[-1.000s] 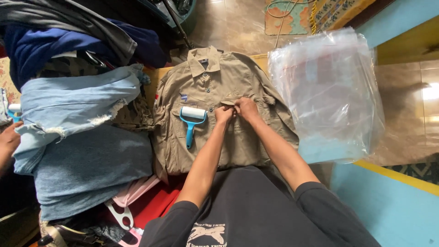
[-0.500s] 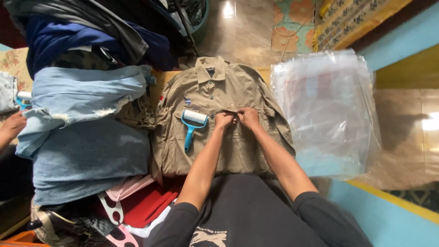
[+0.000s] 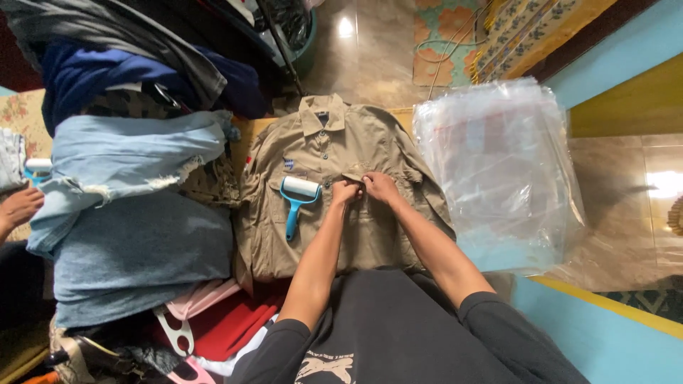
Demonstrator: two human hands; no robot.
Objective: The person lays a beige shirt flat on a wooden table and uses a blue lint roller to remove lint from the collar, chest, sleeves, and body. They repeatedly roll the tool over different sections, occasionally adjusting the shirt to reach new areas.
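Tiled floor (image 3: 370, 57) up top, patterned rug (image 3: 512, 28) beyond it, blue-and-yellow edge on the right. Work surface is mostly buried under clothes.

Khaki shirt (image 3: 370, 227) lies flat, front up, collar away from the person, centre of the surface. Left hand (image 3: 346, 192) and right hand (image 3: 380, 188) meet on the placket at chest height, touching each other. Fingers of both are curled in tight, pinching the fabric edge at what looks like a button; the button itself is too small to make out.

Blue-handled lint roller (image 3: 297, 199) rests on the shirt's chest pocket, just beside the left hand, untouched. Stack of clear plastic bags (image 3: 498, 171) sits right of the shirt, overlapping its sleeve. Folded denim pile (image 3: 135, 227) on the left; pink hangers (image 3: 185, 320) below it. Another person's hand (image 3: 21, 206) at the far left edge.

Progress, my read: shirt is laid out and smoothed, buttoning is at the upper-middle of the front. Lower placket looks unfinished, can't confirm. Nothing folded or bagged.

Versus a second ago: hands are on the same spot, roller and bags haven't moved. Only the camera has shifted slightly.
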